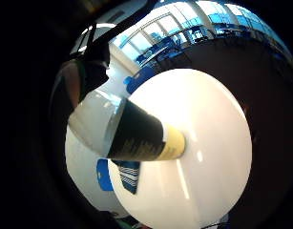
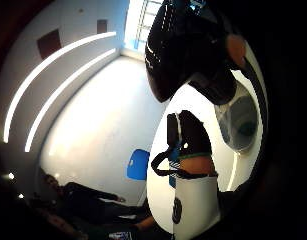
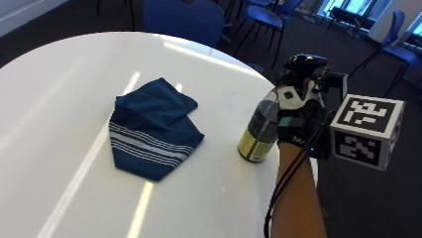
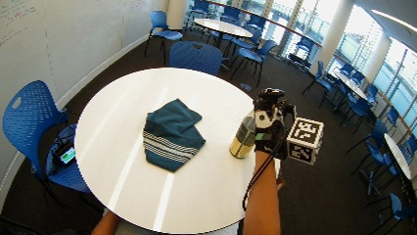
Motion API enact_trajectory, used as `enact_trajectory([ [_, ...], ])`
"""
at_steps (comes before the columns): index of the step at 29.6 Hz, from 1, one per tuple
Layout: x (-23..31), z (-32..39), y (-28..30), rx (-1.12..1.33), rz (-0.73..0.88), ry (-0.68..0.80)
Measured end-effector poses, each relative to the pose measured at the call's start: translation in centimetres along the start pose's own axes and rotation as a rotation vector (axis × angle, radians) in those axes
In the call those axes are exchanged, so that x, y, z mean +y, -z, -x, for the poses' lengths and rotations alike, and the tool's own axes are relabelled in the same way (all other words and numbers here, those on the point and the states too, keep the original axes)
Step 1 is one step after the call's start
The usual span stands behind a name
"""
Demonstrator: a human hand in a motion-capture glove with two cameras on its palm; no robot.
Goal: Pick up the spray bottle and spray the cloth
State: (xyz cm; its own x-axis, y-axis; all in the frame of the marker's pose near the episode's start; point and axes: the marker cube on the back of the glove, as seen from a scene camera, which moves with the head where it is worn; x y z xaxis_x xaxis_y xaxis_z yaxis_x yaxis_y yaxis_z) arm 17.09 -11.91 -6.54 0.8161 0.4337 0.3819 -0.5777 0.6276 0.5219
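Item 1, spray bottle [image 3: 259,130]: stands upright near the edge of the round white surface [image 3: 66,99], well apart from the cloth. Clear upper body, dark label band, yellowish lower part; contents not readable. Judged rigid plastic, light to moderate in weight depending on fill, smooth-walled and likely slippery over the label. Tall and narrow, so judged prone to tipping if pushed at the shoulder. Best hold, by judgement: round the neck just under the spray head, index finger free for the trigger.

Item 2, right hand [image 3: 300,96]: black-gloved, set against the bottle's upper part at the side away from the cloth. The fingers appear curled round the neck and head, though the outside views hide the far side of the hold. The base looks to be touching the surface, so the lift is judged not yet begun.

Item 3, cloth [image 3: 153,130]: dark blue with white stripes at one end, lying rumpled and loosely folded near the middle of the surface. Soft, limp and absorbent by judgement; untouched
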Motion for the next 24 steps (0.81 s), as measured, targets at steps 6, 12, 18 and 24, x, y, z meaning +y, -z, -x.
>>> enact_trajectory([
  [6, -0.7, 0.0, -0.5, -0.013, -0.139, -0.031],
  [12, -1.6, -0.2, -1.1, -0.065, -0.164, -0.086],
  [18, -2.8, -0.3, -2.0, -0.123, -0.136, -0.136],
  [24, -3.6, -0.1, -2.1, -0.108, -0.134, -0.151],
])
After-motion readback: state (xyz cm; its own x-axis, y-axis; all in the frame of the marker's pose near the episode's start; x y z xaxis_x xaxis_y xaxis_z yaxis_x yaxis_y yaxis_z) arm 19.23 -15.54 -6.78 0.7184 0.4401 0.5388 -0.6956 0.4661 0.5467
